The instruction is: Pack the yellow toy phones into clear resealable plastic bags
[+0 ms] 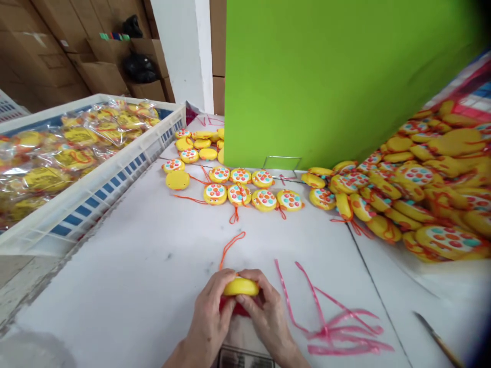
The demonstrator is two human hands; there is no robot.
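Note:
Near the front of the white table, my left hand [213, 312] and my right hand [268, 314] hold one yellow rounded toy [241, 287] between them. Fingers of both hands curl over its top and sides, and the thumbs press its lower edge. An orange cord loop [231, 244] extends from behind it onto the table. Something red [238, 307] shows beneath the toy between the hands; its shape is mostly hidden. Farther back lie rows of similar yellow toys [215, 193] with coloured dots.
A white crate [126, 158] of bagged yellow toys stands left. Loose toys [452, 189] are heaped right. A green board [307, 82] rises behind the rows. Pink strips [345, 332] and a knife-like tool [437, 337] lie right of my hands.

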